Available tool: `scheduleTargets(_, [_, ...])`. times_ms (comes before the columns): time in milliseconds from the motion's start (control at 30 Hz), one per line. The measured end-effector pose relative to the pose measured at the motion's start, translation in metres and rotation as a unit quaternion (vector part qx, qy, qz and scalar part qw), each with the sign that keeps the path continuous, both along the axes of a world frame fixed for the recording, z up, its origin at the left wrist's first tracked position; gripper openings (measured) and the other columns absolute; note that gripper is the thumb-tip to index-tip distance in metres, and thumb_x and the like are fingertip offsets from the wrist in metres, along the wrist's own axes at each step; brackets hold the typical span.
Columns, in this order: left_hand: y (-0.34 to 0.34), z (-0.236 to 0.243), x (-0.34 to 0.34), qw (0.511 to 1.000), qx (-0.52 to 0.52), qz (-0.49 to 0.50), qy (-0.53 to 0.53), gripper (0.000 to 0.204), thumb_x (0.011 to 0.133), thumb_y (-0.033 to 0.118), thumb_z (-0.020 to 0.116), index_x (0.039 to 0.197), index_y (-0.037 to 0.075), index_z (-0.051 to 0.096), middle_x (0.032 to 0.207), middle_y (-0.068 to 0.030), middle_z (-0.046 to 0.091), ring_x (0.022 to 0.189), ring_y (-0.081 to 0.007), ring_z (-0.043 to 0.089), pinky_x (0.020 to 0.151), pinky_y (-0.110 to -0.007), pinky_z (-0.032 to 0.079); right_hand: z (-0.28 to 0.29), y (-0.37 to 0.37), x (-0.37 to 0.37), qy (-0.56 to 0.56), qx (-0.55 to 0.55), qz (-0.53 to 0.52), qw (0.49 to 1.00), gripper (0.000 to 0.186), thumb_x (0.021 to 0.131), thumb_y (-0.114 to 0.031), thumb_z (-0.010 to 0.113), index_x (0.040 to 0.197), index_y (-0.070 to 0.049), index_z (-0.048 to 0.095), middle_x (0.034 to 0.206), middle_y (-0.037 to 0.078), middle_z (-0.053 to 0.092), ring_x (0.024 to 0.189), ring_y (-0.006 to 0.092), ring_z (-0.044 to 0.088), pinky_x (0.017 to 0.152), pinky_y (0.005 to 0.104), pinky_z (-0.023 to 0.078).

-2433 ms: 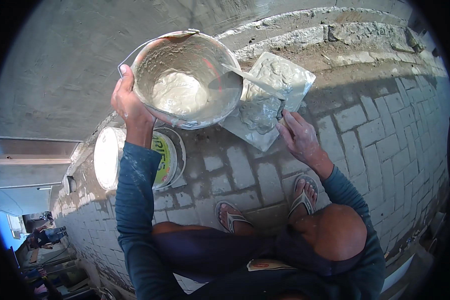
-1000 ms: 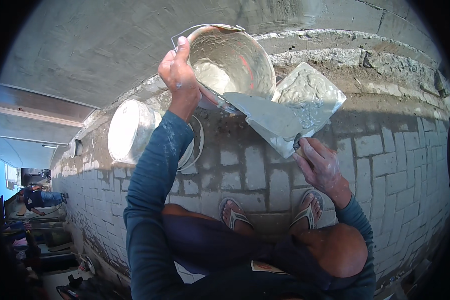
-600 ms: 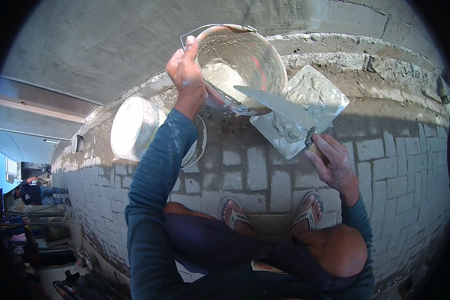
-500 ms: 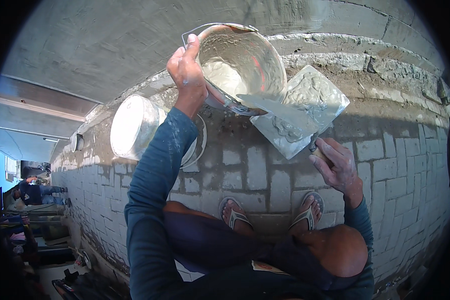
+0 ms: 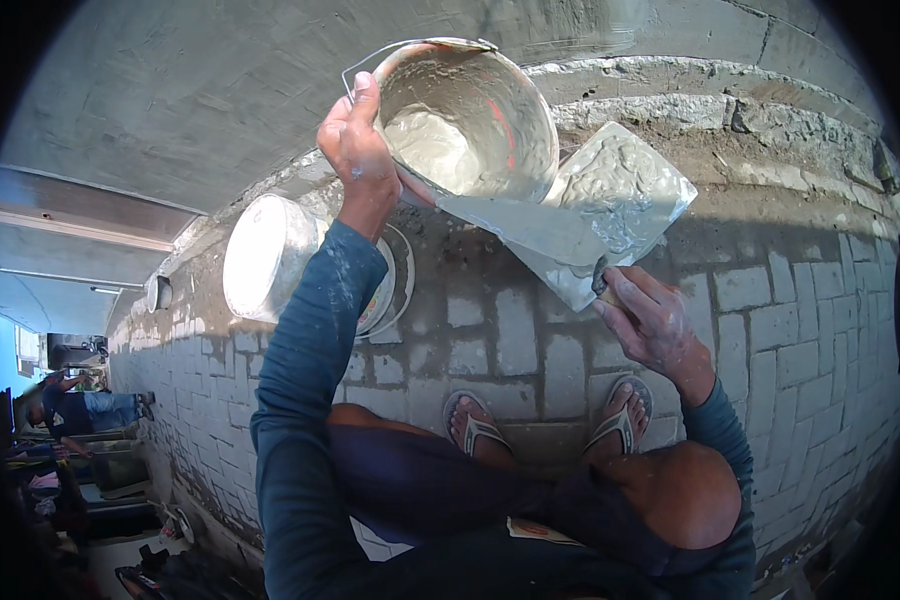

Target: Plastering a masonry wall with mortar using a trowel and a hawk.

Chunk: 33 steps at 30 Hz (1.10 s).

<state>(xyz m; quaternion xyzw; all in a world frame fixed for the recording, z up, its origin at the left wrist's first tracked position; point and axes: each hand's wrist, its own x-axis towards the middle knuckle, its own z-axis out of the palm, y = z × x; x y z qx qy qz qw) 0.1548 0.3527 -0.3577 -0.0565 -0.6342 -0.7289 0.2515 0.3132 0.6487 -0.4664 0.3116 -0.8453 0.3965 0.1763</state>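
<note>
Fingers of my left hand (image 5: pixel 362 150) are wrapped on the left rim of a plaster-smeared bucket (image 5: pixel 520 120), tipped so its inside shows wet grey mix (image 5: pixel 435 150); its wire handle rises by my thumb. My right hand (image 5: pixel 640 315) grips a trowel (image 5: pixel 525 222) by its handle. The long blade lies across the lower left of a square board (image 5: pixel 580 285), with its tip at the bucket's lower rim. A heap of grey mix (image 5: pixel 620 185) is spread on that board, just right of the bucket.
A white pail (image 5: pixel 260 258) lies left of my forearm. Behind are a grey plastered wall (image 5: pixel 170 110) and a rough concrete ledge (image 5: pixel 650 112). Paving bricks (image 5: pixel 790 340) lie around my sandalled feet. At far left a person (image 5: pixel 90 410) is beside dark clutter.
Since 2.4 seconds ago, my left hand and bucket moved right and up, then slightly left lately. The trowel swung lower, its tip now at the bucket's lower rim.
</note>
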Motion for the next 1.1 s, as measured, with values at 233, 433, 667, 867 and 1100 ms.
scheduleTargets(233, [-0.002, 0.005, 0.005, 0.999, -0.002, -0.039, 0.014, 0.036, 0.1, 0.028, 0.058, 0.102, -0.007, 0.064, 0.095, -0.0108, 0.069, 0.083, -0.0138, 0.063, 0.077, -0.027, 0.051, 0.001, 0.011, 0.005, -0.065, -0.015, -0.009, 0.998, 0.035, 0.084, -0.008, 0.07, 0.115, 0.004, 0.061, 0.098, 0.017, 0.065, 0.077, 0.0331, 0.067, 0.065, 0.0393, 0.055])
scheduleTargets(433, [0.002, 0.0, 0.002, 0.999, -0.011, -0.043, 0.009, 0.036, 0.101, 0.028, 0.057, 0.103, -0.008, 0.064, 0.096, -0.0114, 0.069, 0.083, -0.0146, 0.064, 0.077, -0.027, 0.051, -0.007, 0.006, 0.002, -0.039, 0.011, 0.01, 0.999, 0.036, 0.084, -0.01, 0.071, 0.116, 0.003, 0.06, 0.096, 0.016, 0.065, 0.076, 0.0328, 0.066, 0.063, 0.0395, 0.054])
scheduleTargets(667, [0.007, -0.003, 0.005, 0.998, -0.011, -0.056, 0.005, 0.036, 0.101, 0.028, 0.057, 0.102, -0.008, 0.065, 0.095, -0.0112, 0.069, 0.083, -0.0147, 0.063, 0.078, -0.027, 0.051, 0.006, -0.006, -0.003, -0.075, -0.061, 0.041, 0.994, 0.036, 0.084, -0.009, 0.071, 0.117, 0.004, 0.06, 0.096, 0.017, 0.064, 0.076, 0.034, 0.066, 0.064, 0.0406, 0.053])
scheduleTargets(867, [0.006, 0.001, 0.004, 0.999, -0.009, -0.045, -0.004, 0.037, 0.1, 0.029, 0.058, 0.102, -0.007, 0.065, 0.095, -0.0113, 0.069, 0.083, -0.0144, 0.063, 0.077, -0.027, 0.051, -0.002, 0.019, 0.0, -0.069, -0.061, -0.017, 0.996, 0.035, 0.084, -0.007, 0.071, 0.115, 0.006, 0.06, 0.098, 0.018, 0.065, 0.075, 0.0324, 0.066, 0.063, 0.0389, 0.053])
scheduleTargets(1100, [0.0, 0.006, 0.002, 0.999, -0.004, -0.04, -0.007, 0.034, 0.102, 0.027, 0.055, 0.099, -0.006, 0.064, 0.093, -0.0113, 0.069, 0.08, -0.0135, 0.064, 0.074, -0.027, 0.052, -0.018, 0.023, 0.016, -0.055, -0.017, -0.017, 0.998, 0.035, 0.084, -0.008, 0.072, 0.115, 0.005, 0.06, 0.1, 0.017, 0.066, 0.076, 0.0317, 0.067, 0.063, 0.0383, 0.055])
